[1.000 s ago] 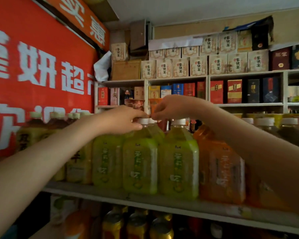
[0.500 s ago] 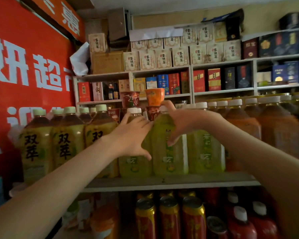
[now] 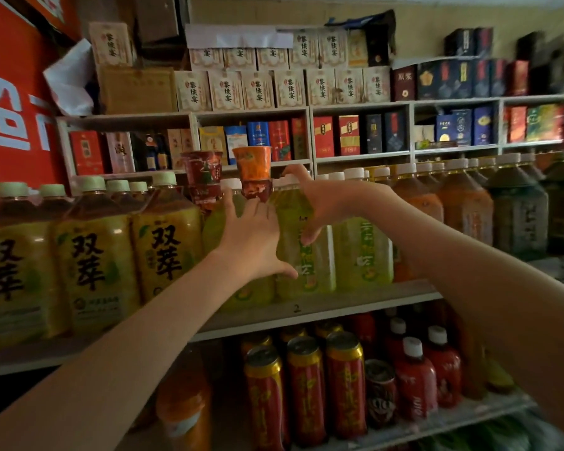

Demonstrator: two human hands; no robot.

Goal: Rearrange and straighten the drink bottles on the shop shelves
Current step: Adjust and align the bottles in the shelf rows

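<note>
head view: left grip (image 3: 251,242) is spread wide, its flat fingers pressing the left green bottle (image 3: 214,229) and its thumb reaching across onto the middle green bottle (image 3: 318,271). right grip (image 3: 323,206) curls round that middle bottle's shoulder, just right of the left grip. both bottles stand on the shelf (image 3: 339,302) below the grips. stacked cups (image 3: 252,164) sit just beyond the fingertips. a sharp twist or shove could topple them, or slide a bottle off the front edge onto the cans (image 3: 306,385) underneath.

Room above tight-packed green bottles (image 3: 362,252); 2 cup stacks (image 3: 252,167) intrude.
</note>
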